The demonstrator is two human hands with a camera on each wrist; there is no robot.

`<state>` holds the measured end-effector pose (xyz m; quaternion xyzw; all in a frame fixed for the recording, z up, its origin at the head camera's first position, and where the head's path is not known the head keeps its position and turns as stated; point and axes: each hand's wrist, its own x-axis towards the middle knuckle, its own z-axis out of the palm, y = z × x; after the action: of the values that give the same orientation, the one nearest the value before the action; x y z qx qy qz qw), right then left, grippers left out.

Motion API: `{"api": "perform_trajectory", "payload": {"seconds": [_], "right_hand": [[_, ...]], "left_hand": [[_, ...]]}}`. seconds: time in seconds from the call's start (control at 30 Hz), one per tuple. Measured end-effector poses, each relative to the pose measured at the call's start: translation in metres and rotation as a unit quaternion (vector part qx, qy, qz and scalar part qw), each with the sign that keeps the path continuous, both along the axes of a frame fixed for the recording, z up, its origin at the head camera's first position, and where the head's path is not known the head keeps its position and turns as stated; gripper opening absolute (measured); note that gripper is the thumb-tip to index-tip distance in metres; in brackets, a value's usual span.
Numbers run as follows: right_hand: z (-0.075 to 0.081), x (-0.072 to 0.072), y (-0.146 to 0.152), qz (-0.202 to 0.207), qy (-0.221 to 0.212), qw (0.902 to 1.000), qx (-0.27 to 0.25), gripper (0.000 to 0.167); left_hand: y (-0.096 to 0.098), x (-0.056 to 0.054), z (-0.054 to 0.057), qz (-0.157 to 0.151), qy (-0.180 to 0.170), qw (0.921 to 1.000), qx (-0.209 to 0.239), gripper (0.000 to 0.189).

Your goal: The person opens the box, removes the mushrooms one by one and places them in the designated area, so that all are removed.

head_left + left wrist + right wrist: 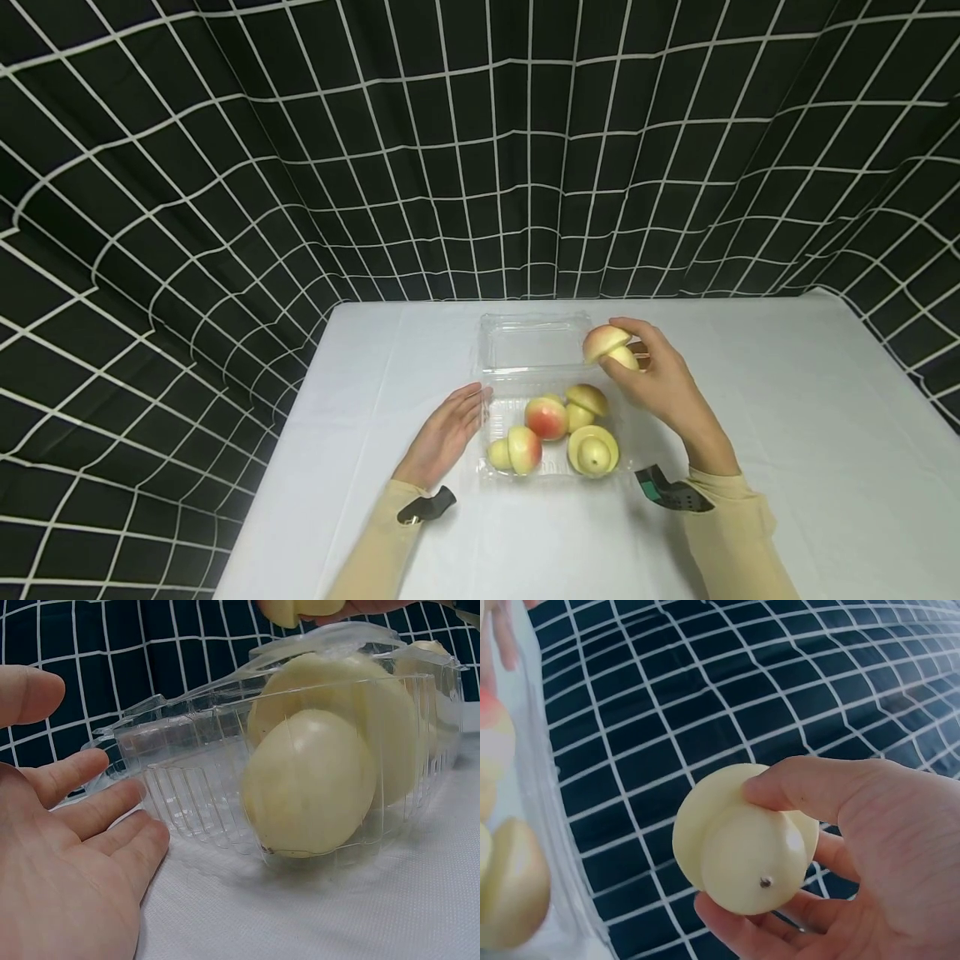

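Note:
My right hand grips a toy mushroom with a pinkish cap and pale yellow stem, raised over the right side of a clear plastic clamshell box. In the right wrist view, thumb and fingers close around this mushroom, its rounded stem end facing the camera. My left hand lies at the box's left side, fingers straight, fingertips at the wall. Inside sit several more mushrooms: one on its side, a red-capped one, a brownish-capped one and one stem-up.
The box's clear lid is folded back behind its base. A white cloth covers the table. Black curtains with a white grid stand behind it and along both sides. Each wrist wears a dark strap.

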<state>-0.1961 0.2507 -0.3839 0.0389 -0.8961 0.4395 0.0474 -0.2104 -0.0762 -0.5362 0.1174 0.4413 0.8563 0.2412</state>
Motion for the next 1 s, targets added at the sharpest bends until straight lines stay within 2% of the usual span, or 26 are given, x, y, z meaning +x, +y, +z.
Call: {"api": "perform_trajectory", "payload": {"seconds": [0.2, 0.77, 1.0], "right_hand": [[0.005, 0.002, 0.013, -0.023, -0.012, 0.9996, -0.009, 0.064], [0.006, 0.005, 0.038, -0.068, 0.027, 0.9973, -0.011, 0.064], [0.003, 0.004, 0.049, -0.089, 0.023, 0.9958, -0.012, 0.065]], "left_hand": [[0.001, 0.001, -0.001, 0.006, -0.009, 0.9999, 0.0, 0.054], [0.001, -0.001, 0.0, 0.001, -0.004, 1.0, -0.001, 0.056], [0.001, -0.001, 0.0, 0.004, -0.004, 1.0, -0.004, 0.055]]}}
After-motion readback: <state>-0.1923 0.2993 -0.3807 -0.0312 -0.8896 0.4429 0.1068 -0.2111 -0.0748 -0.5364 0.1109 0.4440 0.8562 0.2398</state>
